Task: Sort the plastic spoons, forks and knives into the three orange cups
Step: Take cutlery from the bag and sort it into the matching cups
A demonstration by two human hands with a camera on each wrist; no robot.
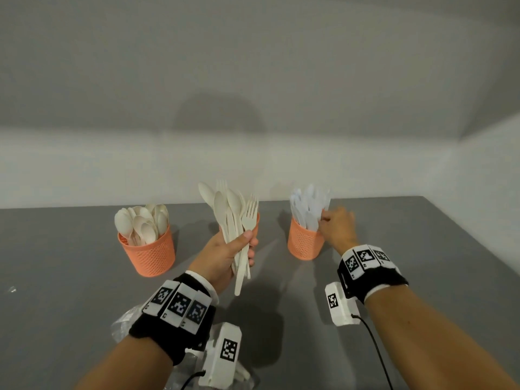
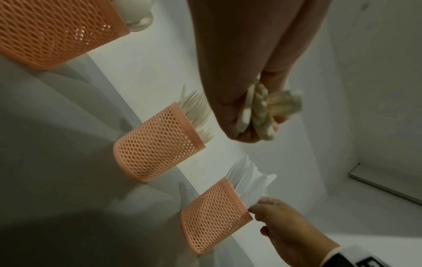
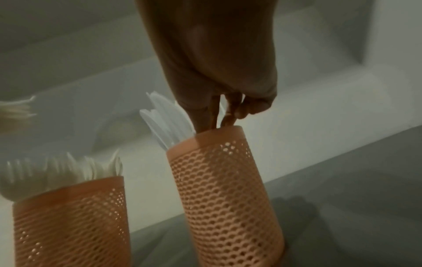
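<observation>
Three orange mesh cups stand in a row on the grey table [image 1: 70,291]. The left cup [image 1: 149,251] holds cream spoons [image 1: 140,223]. The middle cup [image 2: 157,142] holds cream forks [image 2: 196,112] and is mostly hidden in the head view. The right cup [image 1: 305,244] holds white knives [image 1: 308,205]. My left hand [image 1: 249,246] grips an upright bundle of cream spoons and forks [image 1: 236,212] in front of the middle cup. My right hand [image 1: 327,220] is at the right cup's rim [image 3: 219,131], its fingertips [image 3: 228,115] pinching a white knife [image 2: 252,205] among the others.
A crumpled clear plastic bag [image 1: 123,327] lies at the near edge under my left wrist. A small clear scrap [image 1: 11,289] sits at the far left. A pale wall rises right behind the cups. The table's right edge runs diagonally past my right arm.
</observation>
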